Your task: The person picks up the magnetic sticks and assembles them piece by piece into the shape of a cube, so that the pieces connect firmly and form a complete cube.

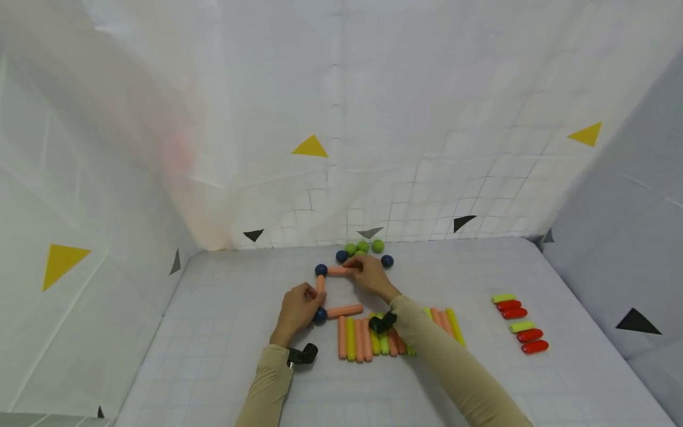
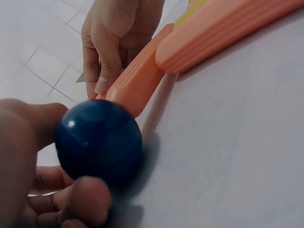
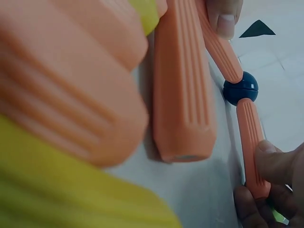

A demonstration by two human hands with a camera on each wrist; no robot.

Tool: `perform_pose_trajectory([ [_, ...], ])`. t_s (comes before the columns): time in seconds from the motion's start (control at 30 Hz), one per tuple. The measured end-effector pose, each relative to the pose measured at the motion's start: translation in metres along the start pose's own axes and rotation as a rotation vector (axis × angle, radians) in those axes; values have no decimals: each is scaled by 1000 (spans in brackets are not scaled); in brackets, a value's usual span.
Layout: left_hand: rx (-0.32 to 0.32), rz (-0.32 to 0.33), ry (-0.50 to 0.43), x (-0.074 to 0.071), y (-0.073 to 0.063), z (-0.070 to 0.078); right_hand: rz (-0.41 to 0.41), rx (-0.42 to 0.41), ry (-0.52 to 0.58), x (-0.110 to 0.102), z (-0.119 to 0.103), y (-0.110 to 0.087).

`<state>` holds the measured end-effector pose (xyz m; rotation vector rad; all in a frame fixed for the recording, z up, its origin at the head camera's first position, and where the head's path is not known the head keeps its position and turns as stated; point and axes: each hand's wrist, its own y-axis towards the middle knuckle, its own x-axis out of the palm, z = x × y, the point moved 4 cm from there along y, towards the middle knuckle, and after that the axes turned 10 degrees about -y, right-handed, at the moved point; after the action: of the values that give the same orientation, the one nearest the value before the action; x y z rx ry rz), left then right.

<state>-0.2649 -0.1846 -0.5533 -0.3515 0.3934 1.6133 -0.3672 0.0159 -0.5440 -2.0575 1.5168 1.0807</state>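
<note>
Gripping a coral, ridged, plastic-looking stick [image 1: 321, 283], the left hand [image 1: 296, 311] works at the left of an open frame on the white table [image 1: 176, 367]. A glossy dark-blue ball [image 1: 320, 316] sits at that stick's near end, close to the curled fingers, and a matching far blue ball [image 1: 321, 270] at its far end. From the near ball a second coral stick [image 1: 345, 311] reaches right, just beyond a row of coral, yellow and green sticks [image 1: 359, 341]. On the far side, the right hand [image 1: 370, 274] pinches a third coral stick [image 1: 337, 271], its left end touching the far ball. The step in hand looks like seating this stick while the left hand steadies the frame; the next move probably calls for a ball at its right end, and a spare blue ball [image 1: 388, 261] lies just right of the right hand. Farther right lie glossy red pieces [image 1: 530, 335].
</note>
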Motion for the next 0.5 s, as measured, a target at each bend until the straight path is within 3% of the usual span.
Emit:
perform_pose_trajectory([
  [0.3,-13,5,32,4,0,-1,20,-24,-5,-13,3,-10],
  [0.5,-49,-23,51,-1,-1,1,33,-24,28,-28,9,-17],
])
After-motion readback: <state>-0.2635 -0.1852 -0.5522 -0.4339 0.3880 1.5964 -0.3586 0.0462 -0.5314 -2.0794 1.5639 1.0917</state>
